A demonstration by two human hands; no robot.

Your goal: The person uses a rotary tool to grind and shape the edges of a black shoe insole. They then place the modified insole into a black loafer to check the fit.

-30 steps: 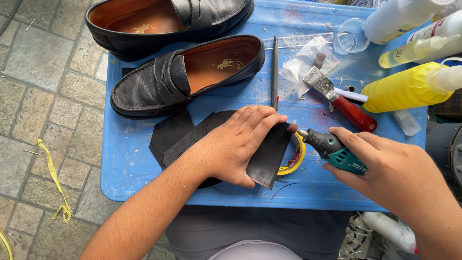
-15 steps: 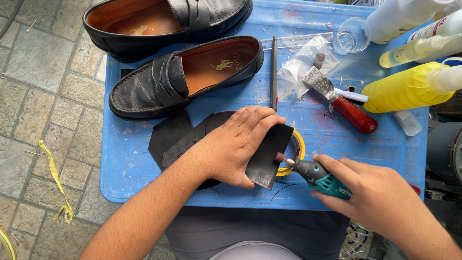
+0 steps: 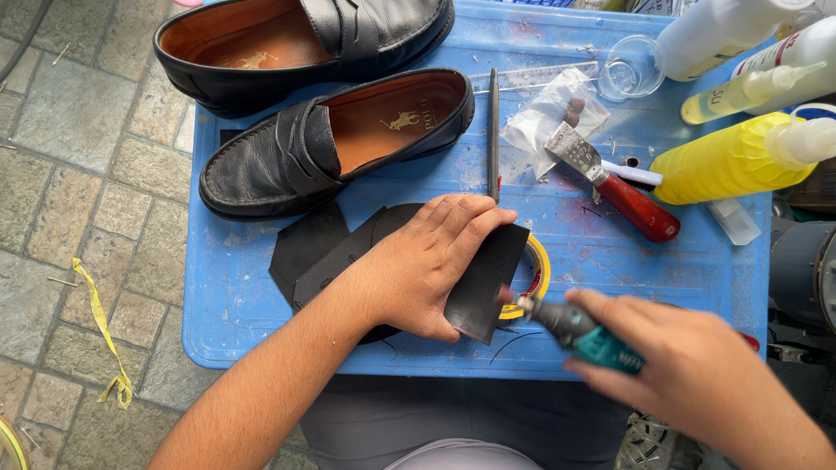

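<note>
The left hand (image 3: pixel 427 265) presses flat on a black rubber sole sheet (image 3: pixel 483 287) lying on the blue bench (image 3: pixel 252 322), just below the two black loafers (image 3: pixel 340 144). The right hand (image 3: pixel 688 374) grips a small green rotary tool (image 3: pixel 579 335), its tip at the sheet's lower edge; the trimming looks under way, and neither shoe is fitted yet.

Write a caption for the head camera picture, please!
Left hand presses a black rubber sheet while right hand grinds its edge.

You see even, soft daylight with faint shadows, sharp focus throughout, and motion blur only on your right hand (image 3: pixel 688 374).
</note>
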